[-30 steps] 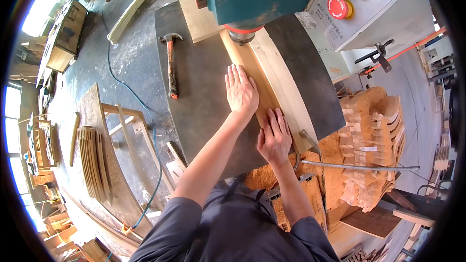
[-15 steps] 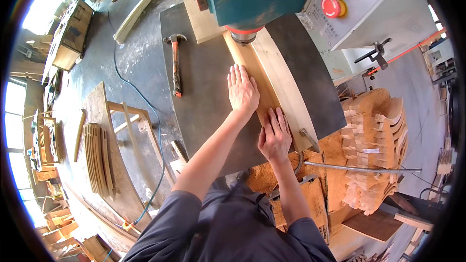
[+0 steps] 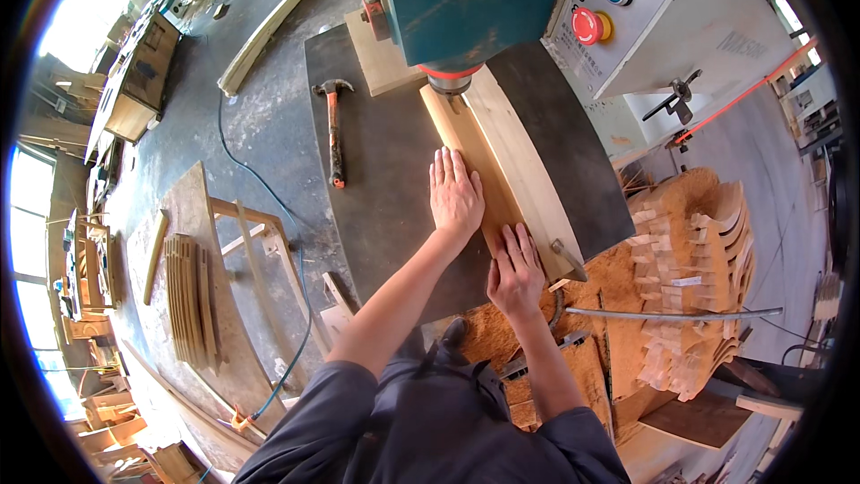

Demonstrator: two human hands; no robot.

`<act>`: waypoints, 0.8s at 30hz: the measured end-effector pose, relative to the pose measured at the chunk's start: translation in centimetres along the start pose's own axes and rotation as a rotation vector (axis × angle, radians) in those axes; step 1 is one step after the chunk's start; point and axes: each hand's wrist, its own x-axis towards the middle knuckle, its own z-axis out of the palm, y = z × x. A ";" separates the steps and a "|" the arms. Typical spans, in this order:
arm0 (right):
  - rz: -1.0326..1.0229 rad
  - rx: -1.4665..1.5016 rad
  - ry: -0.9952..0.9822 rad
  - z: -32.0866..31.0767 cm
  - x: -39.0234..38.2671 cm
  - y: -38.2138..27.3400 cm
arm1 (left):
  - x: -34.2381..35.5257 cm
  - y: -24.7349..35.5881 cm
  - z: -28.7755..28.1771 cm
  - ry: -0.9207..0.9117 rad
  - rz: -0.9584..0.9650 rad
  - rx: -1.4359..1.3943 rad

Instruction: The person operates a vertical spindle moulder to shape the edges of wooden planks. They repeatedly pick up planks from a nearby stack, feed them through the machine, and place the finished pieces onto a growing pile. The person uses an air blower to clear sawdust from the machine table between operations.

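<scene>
A brown wooden strip (image 3: pixel 479 161) lies along a pale wooden fence board (image 3: pixel 524 161) on the dark machine table (image 3: pixel 381 242). My left hand (image 3: pixel 457 202) rests flat against the strip's left side, fingers stretched out and pointing away from me. Nearer to me, my right hand (image 3: pixel 517 278) lies on the strip's near end with its fingers extended. Neither hand grasps anything. Just above the strip's far end is the machine's spindle (image 3: pixel 450 82), below a green housing (image 3: pixel 475 4). A short dark slot shows in the wood beside the spindle; the cutter itself is mostly hidden.
A claw hammer (image 3: pixel 334 134) lies left on the table. A clamp (image 3: pixel 566 255) sits at the fence's near end. Right stand a control box (image 3: pixel 663 18) with a red button and stacked curved wooden parts (image 3: pixel 690 278) in sawdust. A bench (image 3: pixel 193 215) bears wooden strips at left.
The strip has slid slightly toward me with both hands on it, and its far end now shows beside the spindle. The whole view has shifted a little too.
</scene>
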 end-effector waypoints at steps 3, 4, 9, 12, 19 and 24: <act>0.009 -0.014 -0.027 -1.1 -1.9 0.0 | -2.0 0.1 -0.8 0.040 0.074 -0.005; 0.003 -0.008 -0.039 -1.7 -2.5 0.0 | -2.6 0.2 -1.6 0.024 0.090 -0.008; 0.050 0.037 -0.110 -4.5 -5.2 -1.1 | -5.9 -2.1 -5.9 -0.116 0.234 -0.062; 0.255 -0.035 -0.085 -3.7 -3.7 -4.0 | -5.9 -5.0 -8.3 -0.175 0.329 -0.170; 0.294 -0.151 -0.092 -0.5 -1.5 -9.5 | 1.4 -16.3 -15.4 -0.197 0.484 -0.348; 0.456 -0.209 0.010 2.9 2.1 -11.7 | 13.5 -22.1 -14.8 -0.138 0.655 -0.284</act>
